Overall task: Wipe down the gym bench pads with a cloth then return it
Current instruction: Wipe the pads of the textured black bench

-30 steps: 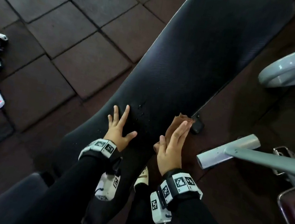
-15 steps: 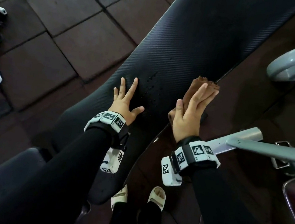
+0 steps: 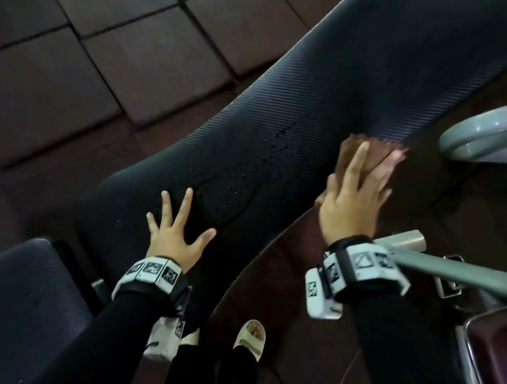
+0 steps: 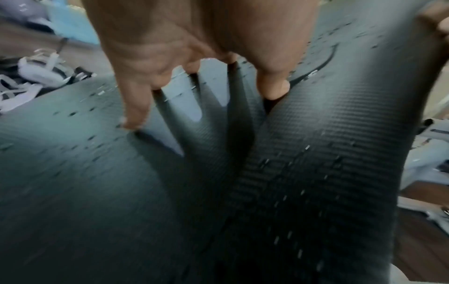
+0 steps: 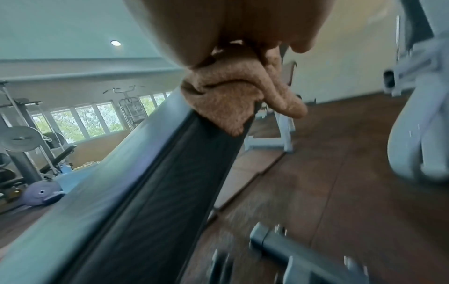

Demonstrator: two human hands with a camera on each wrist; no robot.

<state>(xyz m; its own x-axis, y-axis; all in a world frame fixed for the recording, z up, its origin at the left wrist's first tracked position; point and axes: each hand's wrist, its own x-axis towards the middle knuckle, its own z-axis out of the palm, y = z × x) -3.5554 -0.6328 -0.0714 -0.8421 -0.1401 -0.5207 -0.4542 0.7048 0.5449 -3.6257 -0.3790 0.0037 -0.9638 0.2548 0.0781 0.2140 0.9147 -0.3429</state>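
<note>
The long black ribbed vinyl bench pad (image 3: 340, 100) runs from the lower left to the upper right of the head view, its middle speckled with water droplets (image 3: 248, 171). A second dark seat pad (image 3: 2, 303) sits at the lower left, apart from the long one by a narrow gap. Grey metal frame tubes (image 3: 499, 128) cross the right side above dark brown floor tiles (image 3: 66, 77).

The left hand (image 3: 175, 239) lies flat on the long pad in the lower centre, fingers spread and straight, bracing only. The right hand (image 3: 353, 202) has straight fingers pressing the small tan terry cloth (image 3: 369, 149) flat against the pad's right side edge, right of centre; the right wrist view shows the cloth (image 5: 228, 96) bunched under the palm and draped over that edge.

The cloth looks soft, light and limp, likely damp; it should bunch and fold under sliding, so a broad flat palm suits wiping, and a pinch on any gathered fold suits carrying it back. The wet vinyl probably runs slick.
</note>
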